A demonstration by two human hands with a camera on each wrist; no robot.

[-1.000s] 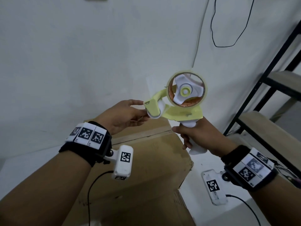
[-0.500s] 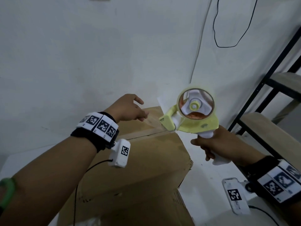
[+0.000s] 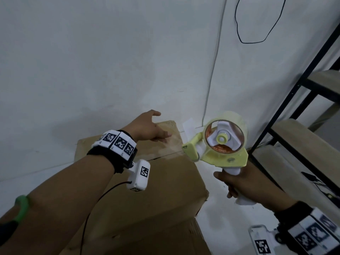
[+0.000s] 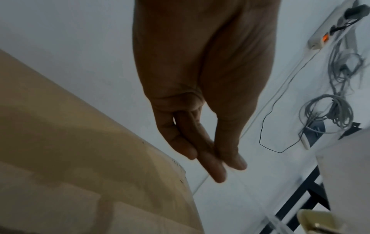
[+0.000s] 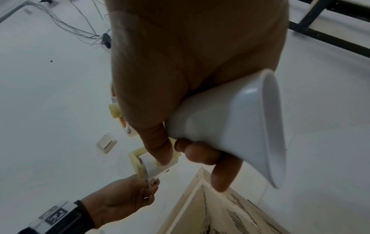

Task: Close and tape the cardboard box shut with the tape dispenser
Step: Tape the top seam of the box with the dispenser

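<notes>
The brown cardboard box (image 3: 147, 190) stands against the white wall with its top flaps down and a seam across the top. My left hand (image 3: 163, 136) hovers over the far flap and pinches the end of a clear tape strip (image 3: 174, 144). The strip runs right to the yellow tape dispenser (image 3: 224, 144), held just off the box's right edge. My right hand (image 3: 231, 184) grips its white handle (image 5: 230, 118). In the left wrist view my fingertips (image 4: 218, 161) are pressed together beside the box (image 4: 80, 142). The right wrist view shows the left hand (image 5: 150, 185) at the dispenser's roller.
A black metal rack with wooden shelves (image 3: 294, 140) stands close on the right. Under the box sits a second carton (image 3: 156, 240). A cable (image 3: 211, 80) runs down the wall. A power strip (image 4: 324, 31) and coiled cables (image 4: 330, 110) lie near the rack.
My right hand has carried the dispenser right and down, away from my left hand. The left hand has gone over the box's far flap, and tape now stretches between them.
</notes>
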